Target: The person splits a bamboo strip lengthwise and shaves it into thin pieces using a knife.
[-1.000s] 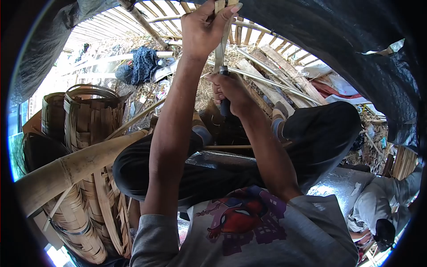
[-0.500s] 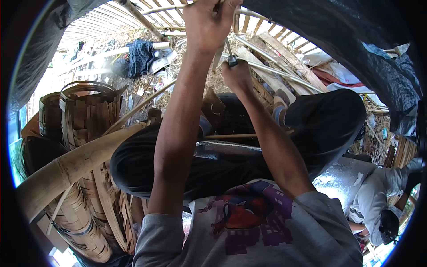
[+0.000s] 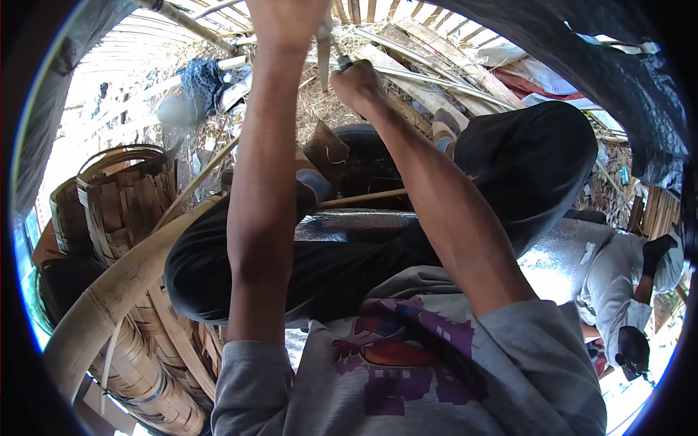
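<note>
My left hand (image 3: pixel 287 20) is at the top edge of the view, its fingers mostly cut off. A pale, flat bamboo strip (image 3: pixel 323 64) hangs down beside it and appears to be held there. Just right of and below it, my right hand (image 3: pixel 357 85) is closed around the dark handle of a knife (image 3: pixel 343 63). The knife's thin metal part points up toward the strip; its tip is hard to make out.
A thick bamboo pole (image 3: pixel 120 291) slants past my left knee, near woven bamboo baskets (image 3: pixel 123 207). Slats and straw litter the ground ahead. Dark plastic sheeting (image 3: pixel 611 65) hangs at upper right. Another person (image 3: pixel 618 283) bends at lower right. A thin stick (image 3: pixel 363 198) crosses between my legs.
Both hands have shifted up and to the left in the view, the left one further out of the top edge. The whole scene has also shifted slightly as the camera moved.
</note>
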`<state>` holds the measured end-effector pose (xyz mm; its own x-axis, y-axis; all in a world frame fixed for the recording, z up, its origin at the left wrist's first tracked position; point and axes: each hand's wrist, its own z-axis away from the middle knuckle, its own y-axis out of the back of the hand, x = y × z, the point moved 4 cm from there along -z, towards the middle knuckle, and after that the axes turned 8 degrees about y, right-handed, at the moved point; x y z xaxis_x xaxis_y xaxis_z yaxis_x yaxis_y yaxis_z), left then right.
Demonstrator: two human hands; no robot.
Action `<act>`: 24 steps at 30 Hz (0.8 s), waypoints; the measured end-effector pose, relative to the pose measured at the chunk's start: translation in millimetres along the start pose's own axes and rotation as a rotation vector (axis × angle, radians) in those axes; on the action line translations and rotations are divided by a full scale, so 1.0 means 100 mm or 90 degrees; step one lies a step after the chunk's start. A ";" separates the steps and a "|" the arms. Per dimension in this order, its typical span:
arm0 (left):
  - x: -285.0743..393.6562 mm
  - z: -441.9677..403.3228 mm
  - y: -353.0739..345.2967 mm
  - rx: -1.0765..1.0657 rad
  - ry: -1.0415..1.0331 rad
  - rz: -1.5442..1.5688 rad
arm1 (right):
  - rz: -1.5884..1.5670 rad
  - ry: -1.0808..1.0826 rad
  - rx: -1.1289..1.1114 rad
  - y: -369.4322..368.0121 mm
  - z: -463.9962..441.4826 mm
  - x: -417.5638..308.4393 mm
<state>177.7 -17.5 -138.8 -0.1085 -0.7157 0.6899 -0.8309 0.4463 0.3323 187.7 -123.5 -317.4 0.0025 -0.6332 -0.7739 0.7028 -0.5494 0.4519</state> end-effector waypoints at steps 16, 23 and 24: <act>-0.13 -0.07 0.14 -0.012 -0.043 -0.006 | -0.395 0.101 0.185 -0.77 -0.02 -0.04; -0.18 -0.11 0.14 -0.089 0.029 0.134 | -0.337 0.065 0.355 -1.01 -0.11 -0.21; -0.19 -0.12 0.15 -0.084 0.028 0.174 | -0.353 0.081 0.361 -1.03 -0.15 -0.19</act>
<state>174.2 9.1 -138.7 -0.2924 -0.5368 0.7914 -0.6952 0.6876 0.2095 125.9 -46.1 -356.2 -0.1365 -0.1389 -0.9809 0.1570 -0.9806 0.1170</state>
